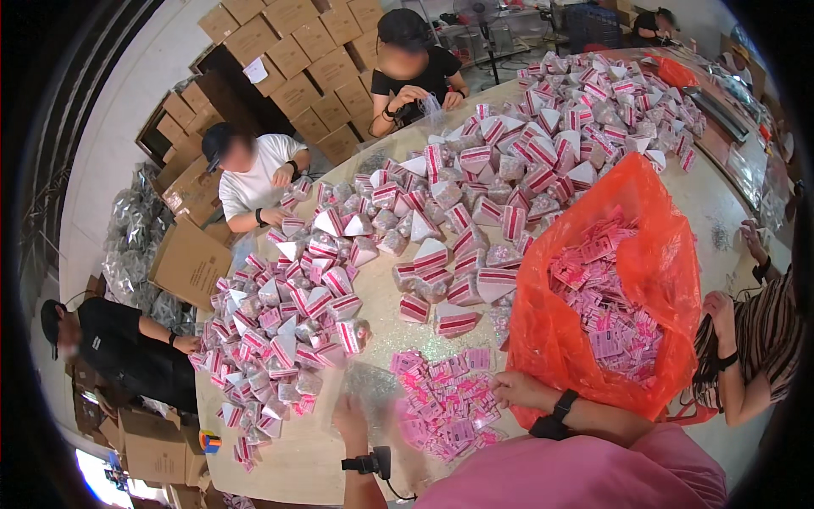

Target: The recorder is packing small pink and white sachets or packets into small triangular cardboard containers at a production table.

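My left hand (pixel 349 421) is at the near side of the table, slightly blurred, its fingers closed at the edge of a clear plastic bag (pixel 375 383). To the right of the bag lies a loose pile of small pink printed cards (pixel 449 399). My right hand (pixel 521 392) rests at the right edge of that pile with curled fingers; anything between them is too small to make out. Beside my right forearm stands a large red plastic bag (pixel 543 314), its mouth open, full of more pink cards (pixel 606 339).
Heaps of cake-slice-shaped packs (pixel 292 331) in pink and white cover much of the table (pixel 280 467). Co-workers sit around it: one in white (pixel 254 182), others in black (pixel 140 348), one in stripes (pixel 755 339). Cardboard boxes (pixel 297 51) are stacked behind.
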A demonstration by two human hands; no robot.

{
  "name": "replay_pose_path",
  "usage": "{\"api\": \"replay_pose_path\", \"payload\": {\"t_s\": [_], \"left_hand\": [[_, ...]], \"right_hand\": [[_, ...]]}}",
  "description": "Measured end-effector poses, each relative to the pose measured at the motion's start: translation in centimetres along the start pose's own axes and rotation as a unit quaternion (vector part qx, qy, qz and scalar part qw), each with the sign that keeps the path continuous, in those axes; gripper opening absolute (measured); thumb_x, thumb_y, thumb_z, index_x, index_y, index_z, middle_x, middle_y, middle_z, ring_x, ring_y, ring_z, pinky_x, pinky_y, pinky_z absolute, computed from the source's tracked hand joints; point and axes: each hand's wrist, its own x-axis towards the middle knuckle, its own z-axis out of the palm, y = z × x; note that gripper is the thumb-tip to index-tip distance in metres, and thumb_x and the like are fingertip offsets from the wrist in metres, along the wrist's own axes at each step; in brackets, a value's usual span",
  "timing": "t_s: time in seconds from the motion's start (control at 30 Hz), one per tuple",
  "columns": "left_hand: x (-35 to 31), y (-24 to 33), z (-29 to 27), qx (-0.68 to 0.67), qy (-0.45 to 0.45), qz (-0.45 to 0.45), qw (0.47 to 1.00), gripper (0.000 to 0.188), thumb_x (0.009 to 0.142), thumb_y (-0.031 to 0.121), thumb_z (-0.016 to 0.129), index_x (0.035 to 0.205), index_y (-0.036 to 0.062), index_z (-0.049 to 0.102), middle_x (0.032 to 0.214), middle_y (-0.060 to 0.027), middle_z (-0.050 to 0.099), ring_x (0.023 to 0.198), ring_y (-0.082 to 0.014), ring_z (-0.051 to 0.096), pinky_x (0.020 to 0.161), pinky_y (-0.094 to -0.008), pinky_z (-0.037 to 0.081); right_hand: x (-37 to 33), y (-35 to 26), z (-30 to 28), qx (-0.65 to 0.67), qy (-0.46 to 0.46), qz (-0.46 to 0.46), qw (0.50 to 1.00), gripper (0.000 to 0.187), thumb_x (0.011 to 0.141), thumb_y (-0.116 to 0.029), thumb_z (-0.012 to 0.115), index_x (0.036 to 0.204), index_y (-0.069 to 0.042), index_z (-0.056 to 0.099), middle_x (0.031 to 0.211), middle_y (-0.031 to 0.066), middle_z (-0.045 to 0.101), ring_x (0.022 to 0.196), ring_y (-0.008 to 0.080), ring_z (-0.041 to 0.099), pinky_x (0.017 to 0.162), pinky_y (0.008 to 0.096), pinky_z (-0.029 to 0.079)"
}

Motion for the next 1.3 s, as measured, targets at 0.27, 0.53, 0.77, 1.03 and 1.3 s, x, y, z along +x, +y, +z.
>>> {"api": "replay_pose_path", "payload": {"t_s": [0.27,0.53,0.77,1.03,1.3], "left_hand": [[-0.2,0.2,0.7,0.05,0.015,0.026,0.998,0.016,0.082,0.012,0.056,0.076,-0.0029,0.055,0.067,-0.019,0.055,0.063,-0.0342,0.054,0.06,-0.043,0.041],[-0.8,2.0,-0.2,0.058,0.015,0.021,0.998,0.007,0.07,0.005,0.061,0.07,-0.0005,0.057,0.068,-0.0146,0.057,0.063,-0.0301,0.057,0.059,-0.0384,0.045],[-0.2,1.3,0.4,0.053,-0.015,0.044,0.998,0.008,0.069,0.003,0.061,0.076,-0.0009,0.062,0.073,-0.0146,0.061,0.065,-0.0279,0.059,0.06,-0.036,0.047],[0.0,0.8,0.0,-0.001,0.013,-0.009,1.0,0.012,0.077,0.008,0.063,0.078,-0.0036,0.062,0.07,-0.0127,0.059,0.061,-0.0234,0.056,0.058,-0.0323,0.045],[-5.2,11.2,2.3,-0.091,-0.104,0.121,0.983,0.006,0.074,0.007,0.064,0.078,0.0021,0.061,0.073,-0.0119,0.058,0.068,-0.0248,0.055,0.062,-0.0352,0.043]], "right_hand": [[-0.4,-1.2,0.0,-0.017,0.01,0.007,1.0,0.016,0.088,-0.014,0.051,0.092,0.0,0.056,0.077,0.0062,0.06,0.066,0.013,0.06,0.059,0.0274,0.048],[-0.3,-0.6,0.2,-0.005,-0.005,-0.011,1.0,0.016,0.088,-0.014,0.051,0.094,0.0,0.056,0.078,0.004,0.059,0.069,0.0113,0.06,0.062,0.0254,0.049],[-0.4,-0.2,0.0,0.012,-0.002,-0.02,1.0,0.017,0.088,-0.014,0.05,0.095,0.0,0.055,0.075,0.0046,0.057,0.067,0.0125,0.059,0.059,0.027,0.049],[-0.4,-0.6,0.3,-0.005,-0.005,-0.018,1.0,0.016,0.089,-0.014,0.05,0.094,-0.001,0.055,0.077,0.0025,0.056,0.069,0.0105,0.058,0.062,0.0246,0.048],[-0.3,-4.6,1.1,0.084,-0.068,-0.011,0.994,0.022,0.091,-0.02,0.054,0.102,-0.001,0.055,0.082,0.0043,0.06,0.069,0.0102,0.059,0.059,0.0249,0.049]]}}
